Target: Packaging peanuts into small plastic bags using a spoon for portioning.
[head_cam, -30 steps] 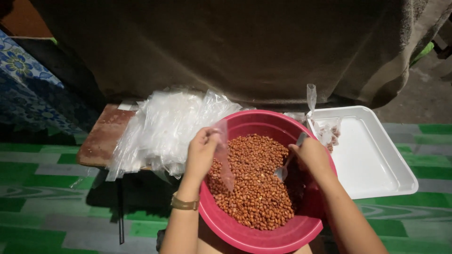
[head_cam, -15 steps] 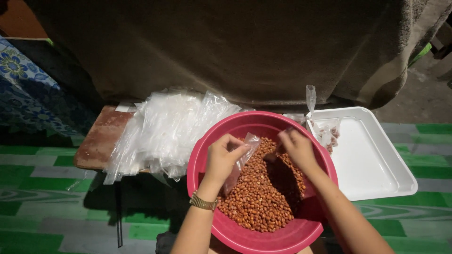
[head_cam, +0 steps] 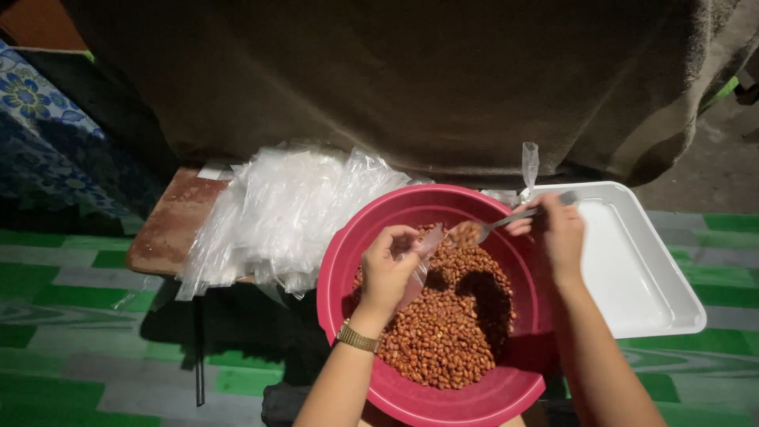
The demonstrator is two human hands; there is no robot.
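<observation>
1. L hand: fingers curled inward, thumb and forefinger pinched together at the tips, palm facing right.
2. L wrist bent slightly, gold watch band round it; forearm bare, rising from bottom edge.
3. R hand: raised higher than L, fingers closed in a grip, knuckles up.
4. R forearm bare, angled up from lower right.

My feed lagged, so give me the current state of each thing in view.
Left hand: holds small clear bag open.
Right hand: grips spoon, loaded with peanuts.
Pink basin: part full of peanuts.
White tray: mostly bare.
Bag pile: unfilled.
</observation>
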